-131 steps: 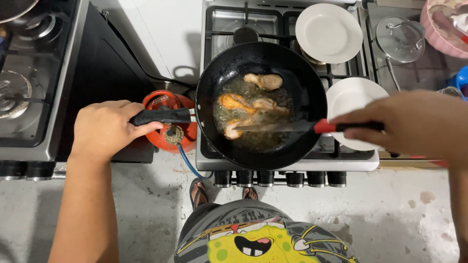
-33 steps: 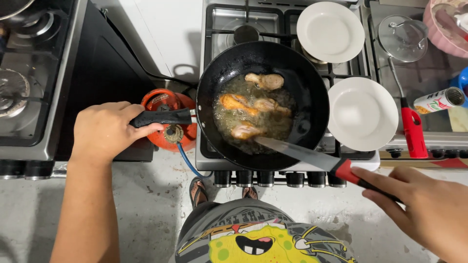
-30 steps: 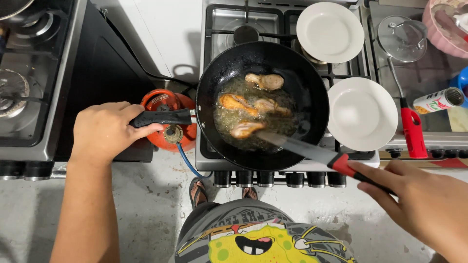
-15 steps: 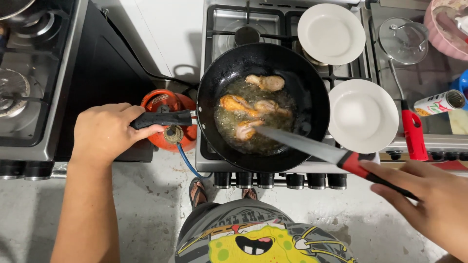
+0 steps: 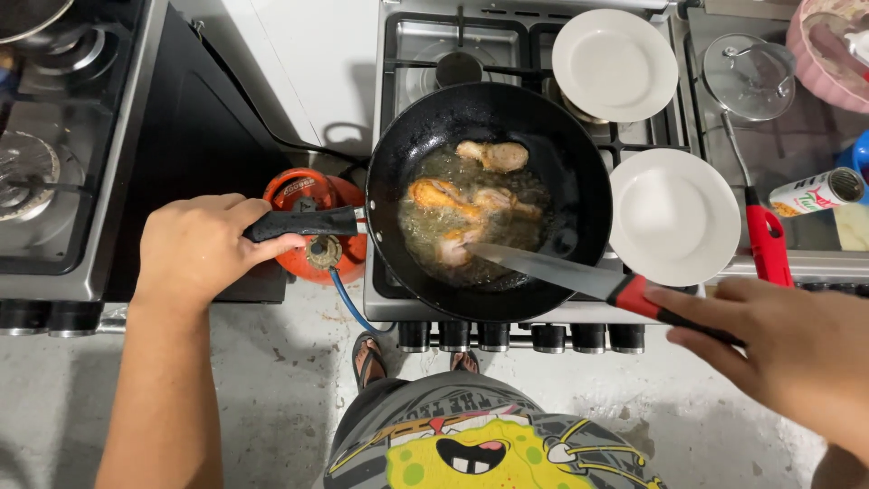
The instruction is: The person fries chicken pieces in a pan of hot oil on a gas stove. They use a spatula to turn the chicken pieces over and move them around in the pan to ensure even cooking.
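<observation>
While the left hand is clenched around the black handle of a black frying pan, the right hand grasps a knife by its red and black grip and points it leftward across the pan's near rim. That pan sits on a gas stove, over the front left burner, and holds several pieces of browned chicken in bubbling oil; the knife's tip touches or lies just over the lowest piece, and which of the two cannot be told. Just right of the pan, a white plate rests on the stove's front right corner, and a second white plate lies on the burner behind it. Farther right, on the neighbouring surface, are a glass lid, a red-handled utensil, a can lying on its side and part of a pink bowl. An orange gas cylinder stands on the floor just under the pan's handle, with a blue hose leading from it. At far left is the edge of another cooker. Below the pan, the person's sandalled feet and a grey shirt with a yellow cartoon face show against the concrete floor.
</observation>
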